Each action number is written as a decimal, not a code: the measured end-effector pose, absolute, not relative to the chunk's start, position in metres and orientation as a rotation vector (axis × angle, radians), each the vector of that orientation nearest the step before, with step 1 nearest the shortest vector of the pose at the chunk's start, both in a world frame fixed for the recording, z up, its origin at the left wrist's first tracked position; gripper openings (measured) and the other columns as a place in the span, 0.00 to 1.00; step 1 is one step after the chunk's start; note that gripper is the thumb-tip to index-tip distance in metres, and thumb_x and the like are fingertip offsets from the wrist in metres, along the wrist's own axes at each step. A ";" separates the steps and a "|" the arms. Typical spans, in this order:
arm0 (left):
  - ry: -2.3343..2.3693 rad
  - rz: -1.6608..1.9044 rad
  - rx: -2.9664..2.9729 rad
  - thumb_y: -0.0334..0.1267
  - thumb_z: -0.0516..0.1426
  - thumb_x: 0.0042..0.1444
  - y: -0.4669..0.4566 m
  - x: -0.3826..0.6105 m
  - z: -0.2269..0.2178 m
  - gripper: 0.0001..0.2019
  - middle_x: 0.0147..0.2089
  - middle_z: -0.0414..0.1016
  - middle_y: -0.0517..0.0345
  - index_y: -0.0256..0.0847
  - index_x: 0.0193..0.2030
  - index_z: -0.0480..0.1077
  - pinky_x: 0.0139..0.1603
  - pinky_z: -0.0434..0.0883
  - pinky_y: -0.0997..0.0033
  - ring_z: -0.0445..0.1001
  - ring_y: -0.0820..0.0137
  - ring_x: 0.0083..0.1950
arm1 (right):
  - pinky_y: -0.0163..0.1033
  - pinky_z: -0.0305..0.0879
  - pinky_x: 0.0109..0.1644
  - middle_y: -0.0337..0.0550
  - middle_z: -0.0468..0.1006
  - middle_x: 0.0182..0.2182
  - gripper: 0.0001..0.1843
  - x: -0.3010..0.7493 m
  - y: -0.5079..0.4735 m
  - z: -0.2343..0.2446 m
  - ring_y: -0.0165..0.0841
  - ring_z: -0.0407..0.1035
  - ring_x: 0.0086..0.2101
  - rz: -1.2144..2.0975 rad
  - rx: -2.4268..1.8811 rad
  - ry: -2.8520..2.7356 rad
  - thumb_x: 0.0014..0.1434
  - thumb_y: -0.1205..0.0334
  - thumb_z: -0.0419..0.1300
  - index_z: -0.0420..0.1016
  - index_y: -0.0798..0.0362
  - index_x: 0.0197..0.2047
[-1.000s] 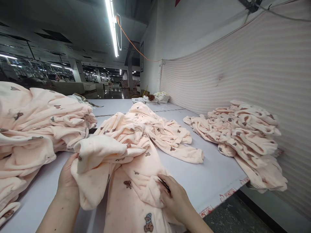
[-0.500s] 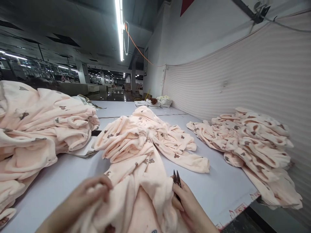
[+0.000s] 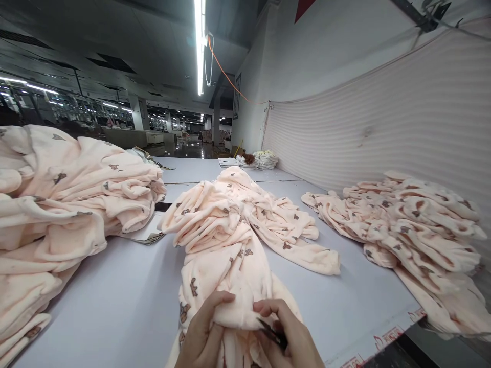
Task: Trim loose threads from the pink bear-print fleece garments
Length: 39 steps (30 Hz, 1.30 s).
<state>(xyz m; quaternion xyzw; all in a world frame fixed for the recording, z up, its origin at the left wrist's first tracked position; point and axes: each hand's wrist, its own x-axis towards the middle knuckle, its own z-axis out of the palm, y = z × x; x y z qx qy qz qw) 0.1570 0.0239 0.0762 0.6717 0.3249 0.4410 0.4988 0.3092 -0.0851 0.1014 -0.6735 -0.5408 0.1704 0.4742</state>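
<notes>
A pale pink fleece garment [image 3: 245, 260] with small brown bear-like prints lies bunched on the table, its near end gathered up between my hands. My left hand [image 3: 205, 327] grips a folded edge of the fleece, thumb on top. In my right hand [image 3: 286, 332] is a pair of dark thread snips [image 3: 273, 335], held with the blades pointing left against the fabric edge. The right thumb and forefinger are also close to the cloth there. Part of the snips is hidden within the fingers.
A large heap of the same fleece [image 3: 76, 189] fills the left side. Another pile [image 3: 414, 240] sits at the right, hanging over the table edge. Papers [image 3: 146, 230] lie beside the left heap. Stacked white bundles [image 3: 264, 159] stand at the far end. A striped sheet [image 3: 376, 112] covers the right wall.
Both hands have come together at the garment's near edge. The snips have turned from pointing up to pointing left at the fabric. The view has shifted slightly left.
</notes>
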 end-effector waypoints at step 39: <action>0.405 0.466 0.922 0.46 0.61 0.51 0.036 0.153 0.099 0.17 0.42 0.81 0.49 0.38 0.44 0.74 0.51 0.72 0.55 0.77 0.55 0.47 | 0.38 0.65 0.34 0.41 0.80 0.39 0.12 0.300 -0.073 0.111 0.35 0.74 0.32 -0.466 -1.727 -1.736 0.62 0.66 0.52 0.70 0.48 0.48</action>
